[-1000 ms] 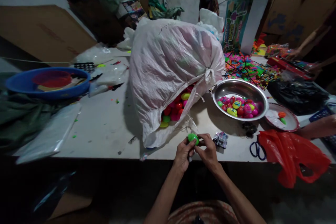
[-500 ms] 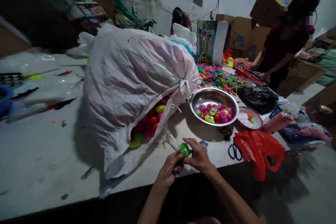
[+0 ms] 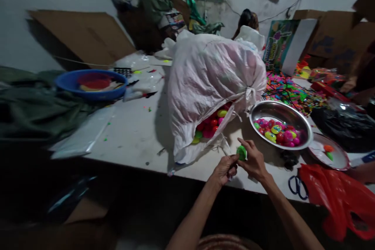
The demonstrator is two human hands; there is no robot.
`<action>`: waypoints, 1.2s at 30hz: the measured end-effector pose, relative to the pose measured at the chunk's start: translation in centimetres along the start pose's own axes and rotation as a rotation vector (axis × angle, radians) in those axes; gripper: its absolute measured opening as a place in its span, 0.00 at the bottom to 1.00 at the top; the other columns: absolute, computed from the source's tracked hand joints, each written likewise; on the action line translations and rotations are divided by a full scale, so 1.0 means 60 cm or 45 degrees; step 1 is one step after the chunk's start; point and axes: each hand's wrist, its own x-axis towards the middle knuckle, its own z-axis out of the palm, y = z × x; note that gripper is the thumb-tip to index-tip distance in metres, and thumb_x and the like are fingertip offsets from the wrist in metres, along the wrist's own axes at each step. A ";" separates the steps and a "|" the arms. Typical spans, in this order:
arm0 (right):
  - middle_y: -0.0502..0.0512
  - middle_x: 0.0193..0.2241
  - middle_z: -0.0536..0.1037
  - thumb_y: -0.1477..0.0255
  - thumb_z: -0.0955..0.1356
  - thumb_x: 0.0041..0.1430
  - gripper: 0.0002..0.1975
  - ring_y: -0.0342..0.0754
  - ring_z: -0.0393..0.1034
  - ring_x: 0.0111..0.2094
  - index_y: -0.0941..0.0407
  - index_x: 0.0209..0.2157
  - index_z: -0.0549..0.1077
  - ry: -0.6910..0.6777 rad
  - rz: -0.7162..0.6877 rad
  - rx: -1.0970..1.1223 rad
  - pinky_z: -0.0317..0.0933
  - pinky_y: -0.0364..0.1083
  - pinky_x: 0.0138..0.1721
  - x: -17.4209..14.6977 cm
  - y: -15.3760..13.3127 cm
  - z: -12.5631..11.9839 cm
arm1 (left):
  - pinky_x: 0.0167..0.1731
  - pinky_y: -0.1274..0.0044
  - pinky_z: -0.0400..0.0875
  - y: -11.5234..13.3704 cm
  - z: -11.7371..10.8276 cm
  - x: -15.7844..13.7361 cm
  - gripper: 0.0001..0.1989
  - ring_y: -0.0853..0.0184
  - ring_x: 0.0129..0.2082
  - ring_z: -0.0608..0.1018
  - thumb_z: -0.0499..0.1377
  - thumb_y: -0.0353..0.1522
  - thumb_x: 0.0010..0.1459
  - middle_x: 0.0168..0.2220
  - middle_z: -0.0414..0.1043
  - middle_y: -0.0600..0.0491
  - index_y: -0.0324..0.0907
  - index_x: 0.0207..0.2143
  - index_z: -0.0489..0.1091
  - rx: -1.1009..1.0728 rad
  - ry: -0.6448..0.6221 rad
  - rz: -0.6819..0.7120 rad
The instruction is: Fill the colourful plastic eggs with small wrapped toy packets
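Observation:
Near the table's front edge, my left hand (image 3: 226, 169) and my right hand (image 3: 253, 160) meet around a green plastic egg shell (image 3: 241, 152). The thumb and fingers of my left hand pinch its lower left side. My right hand grips the opposite side, its index finger raised over the top. Something small and pale shows under the curled left fingers, too small to make out. Just behind the hands lies a big white woven sack (image 3: 211, 66), with colourful plastic eggs (image 3: 209, 127) showing through its split side. A steel bowl (image 3: 306, 134) of similar eggs stands to the right.
Scissors (image 3: 298, 187), a red plastic bag (image 3: 334, 199) and a plate (image 3: 315, 156) lie at the right. A blue basin (image 3: 90, 93) stands far left. Small colourful pieces (image 3: 287, 90) are heaped behind the bowl. A person (image 3: 247, 21) sits at the back; another's arm (image 3: 356, 82) reaches in at right.
My view has swung left, so the sack, the bowl and my hands appear farther right and the blue basin is fully in view. Both hands keep hold of the green egg shell.

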 end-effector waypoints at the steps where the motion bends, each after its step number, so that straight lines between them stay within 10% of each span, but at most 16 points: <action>1: 0.56 0.47 0.66 0.70 0.67 0.48 0.34 0.50 0.69 0.38 0.49 0.58 0.57 0.031 0.011 -0.047 0.64 0.45 0.34 0.006 0.011 -0.003 | 0.10 0.83 0.43 0.001 -0.006 -0.001 0.14 0.82 0.08 0.53 0.66 0.38 0.44 0.17 0.67 0.56 0.36 0.24 0.67 0.005 0.005 0.013; 9: 0.65 0.52 0.63 0.65 0.67 0.53 0.29 0.55 0.68 0.38 0.53 0.56 0.59 0.272 0.452 -0.716 0.59 0.46 0.29 0.120 0.050 -0.059 | 0.25 0.80 0.70 0.026 -0.125 -0.068 0.09 0.72 0.22 0.75 0.59 0.20 0.42 0.31 0.76 0.45 0.33 0.30 0.71 -0.452 0.518 0.172; 16: 0.59 0.46 0.71 0.78 0.60 0.58 0.17 0.49 0.68 0.36 0.53 0.48 0.66 -0.322 -0.370 -0.444 0.61 0.46 0.35 0.161 -0.161 0.166 | 0.15 0.83 0.62 0.026 -0.173 -0.109 0.14 0.74 0.16 0.70 0.66 0.34 0.41 0.24 0.75 0.51 0.36 0.31 0.70 -0.036 0.748 0.444; 21: 0.64 0.53 0.66 0.81 0.59 0.58 0.17 0.54 0.63 0.45 0.57 0.48 0.66 -0.209 -0.389 -0.480 0.57 0.52 0.46 0.184 -0.181 0.253 | 0.10 0.86 0.45 0.031 -0.192 -0.114 0.20 0.81 0.10 0.57 0.69 0.39 0.34 0.17 0.67 0.60 0.37 0.29 0.69 0.234 0.875 0.521; 30: 0.59 0.40 0.71 0.71 0.67 0.50 0.11 0.52 0.64 0.41 0.58 0.38 0.70 -0.030 -0.192 -0.035 0.59 0.50 0.41 0.134 -0.139 0.168 | 0.17 0.82 0.57 0.032 -0.225 -0.095 0.22 0.73 0.18 0.67 0.67 0.36 0.34 0.22 0.72 0.54 0.36 0.34 0.75 0.439 0.952 0.587; 36: 0.52 0.29 0.75 0.66 0.70 0.46 0.18 0.43 0.68 0.25 0.59 0.40 0.72 -0.689 0.284 1.315 0.59 0.42 0.25 0.056 -0.064 0.095 | 0.19 0.80 0.58 0.044 -0.168 -0.087 0.15 0.70 0.20 0.68 0.66 0.40 0.37 0.19 0.69 0.54 0.37 0.25 0.75 0.734 0.787 0.573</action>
